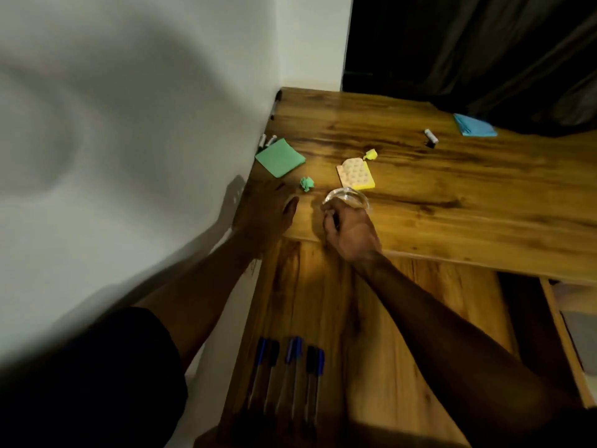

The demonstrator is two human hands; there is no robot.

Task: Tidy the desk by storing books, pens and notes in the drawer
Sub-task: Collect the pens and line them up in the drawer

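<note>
Pens (290, 367): six in your drawer (371, 318), three note pads (280, 157) and two crumpled notes (307, 184) on the wooden desk (452, 189), left fingers (290, 206) relaxed flat, right fingers (331, 218) gripping a clear round thing (350, 197), white wall (129, 124) alongside.

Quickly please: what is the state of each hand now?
Left hand: open, flat on the desk.
Right hand: grips a clear object, unidentifiable.

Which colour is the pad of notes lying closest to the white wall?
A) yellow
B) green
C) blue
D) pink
B: the green pad lies right beside the wall, while the yellow pad sits mid-desk and the blue pad lies at the far right.
</note>
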